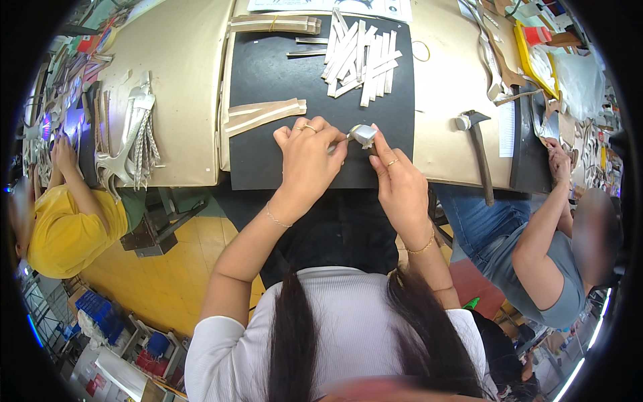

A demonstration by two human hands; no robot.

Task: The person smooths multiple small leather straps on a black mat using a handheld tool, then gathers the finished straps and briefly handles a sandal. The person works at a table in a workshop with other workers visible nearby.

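Observation:
Over the near part of a black mat [268,161], both my hands work at a small, shiny silver-grey piece [364,134]; I cannot make out its kind. My left hand [309,157] pinches a thin end at its left side with thumb and forefinger. My right hand [402,177] closes on its right side, the forefinger along its edge. Left of them lie tan and white strips [264,115], close to my left knuckles. Farther away, a loose pile of pale strips [362,57] is spread on the mat, beside a banded bundle of strips [274,24].
A hammer [477,147] rests right of the mat, its handle over the near edge. A rubber band [420,51] lies near the pile. Silver straps [137,127] lie at left. Co-workers sit on both sides, one in a yellow shirt [74,231], another in grey [529,268].

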